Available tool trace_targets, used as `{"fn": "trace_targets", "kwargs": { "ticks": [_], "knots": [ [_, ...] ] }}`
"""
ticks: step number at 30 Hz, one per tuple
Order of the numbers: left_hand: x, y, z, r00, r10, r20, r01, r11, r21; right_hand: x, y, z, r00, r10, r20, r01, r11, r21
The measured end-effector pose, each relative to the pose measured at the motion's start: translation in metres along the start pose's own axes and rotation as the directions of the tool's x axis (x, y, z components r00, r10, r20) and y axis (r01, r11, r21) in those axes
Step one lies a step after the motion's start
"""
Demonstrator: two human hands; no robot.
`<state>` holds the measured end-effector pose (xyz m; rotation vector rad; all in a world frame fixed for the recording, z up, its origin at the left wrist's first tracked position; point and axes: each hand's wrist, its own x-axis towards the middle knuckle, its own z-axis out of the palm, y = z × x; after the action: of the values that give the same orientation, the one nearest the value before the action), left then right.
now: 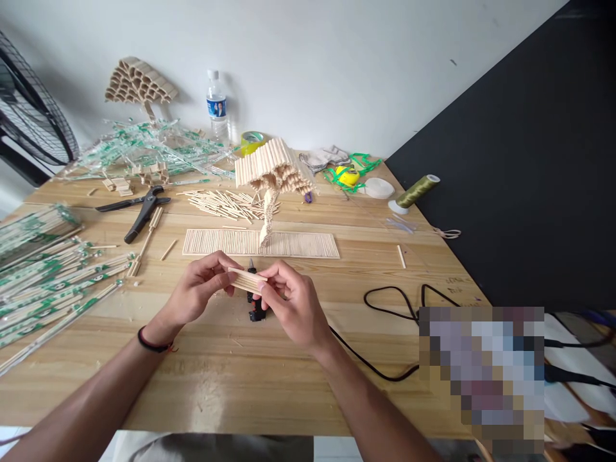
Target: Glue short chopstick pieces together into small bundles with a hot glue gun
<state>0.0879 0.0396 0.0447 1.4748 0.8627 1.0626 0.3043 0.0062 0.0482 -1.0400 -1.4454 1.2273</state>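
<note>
Between my two hands is a small flat panel of wooden sticks (246, 281) lying side by side. My left hand (205, 282) pinches its left end, and my right hand (291, 301) pinches the right end. Under the panel, a black glue gun (256, 311) rests on the table, partly hidden by my hands. Just beyond stands a stick-built model with a sloped roof on a post (274, 167), set on a long flat base of sticks (216, 242). Behind that lies a pile of loose cut sticks (224, 204).
Black cutters (142, 212) lie at the left, near wrapped chopsticks (43, 282). Plastic wrappers (158, 151), a water bottle (216, 109) and a second stick model (139, 83) stand along the wall. A black cable (373, 372) loops at the right, below a thread spool (418, 192).
</note>
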Motion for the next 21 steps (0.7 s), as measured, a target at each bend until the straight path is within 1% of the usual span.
{"fn": "trace_targets", "kwargs": {
  "ticks": [7,12,16,21],
  "knots": [
    [0.0004,0.0007,0.0005,1.000,-0.016,-0.001,0.016,0.999,-0.038,0.0003,-0.0026,-0.0011,1.000,0.023,0.005,-0.023,1.000,0.006],
    [-0.0008,-0.0007,0.0005,1.000,-0.003,0.004,0.004,0.999,-0.034,0.0003,-0.0026,-0.0004,1.000,0.026,-0.001,-0.026,1.000,0.014],
    [-0.0001,0.0006,0.0023,1.000,-0.025,-0.004,0.025,1.000,-0.013,-0.0002,-0.0008,0.0019,0.998,0.025,-0.059,-0.023,0.999,0.024],
    [0.0020,0.0077,0.0063,0.999,-0.040,-0.006,0.040,0.999,0.025,0.0010,-0.0003,0.0013,0.993,0.017,-0.121,-0.016,1.000,0.010]
  ]
}}
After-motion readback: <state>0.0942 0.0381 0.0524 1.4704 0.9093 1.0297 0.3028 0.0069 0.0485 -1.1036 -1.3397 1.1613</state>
